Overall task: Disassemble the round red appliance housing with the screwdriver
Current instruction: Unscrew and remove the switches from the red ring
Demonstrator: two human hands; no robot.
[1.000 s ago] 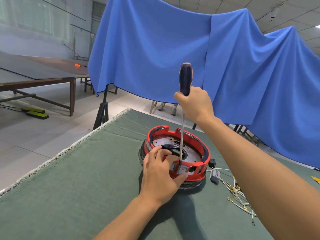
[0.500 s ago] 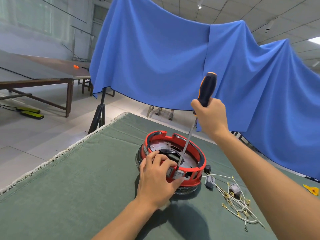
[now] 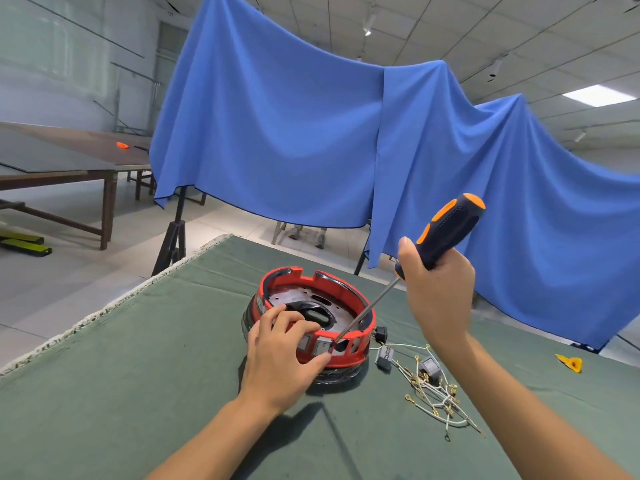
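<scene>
A: Housing (image 3: 310,320), red and round, is shown near the middle of the green-covered counter (image 3: 104,393), open side up, with a metal plate seen inside the ring. How is it held?

B: The near rim is clasped by the left hand (image 3: 282,358), fingers curled over the top edge and thumb pressed against the outer wall. The screwdriver (image 3: 408,271) is gripped by its black and orange handle in the closed right hand (image 3: 438,292); the shaft is slanted down to the left, and its tip is set at the near rim, just beside the left thumb.

A: How is the step judged best done?

B: It is judged that a clip or small part at the rim is being pried or a screw engaged; which one cannot be told. The tip should be kept seated and the force directed away from the thumb, while the ring is pressed flat so that it is not tipped.

A: What lies around?

B: A tangle of white wires (image 3: 436,393) with brass ends and small grey blocks is seen just right of the ring, under the right forearm. A yellow piece (image 3: 569,363) lies well apart at the far right. A blue cloth (image 3: 311,140) is hung behind. Nothing is seen blocking the tool.
</scene>
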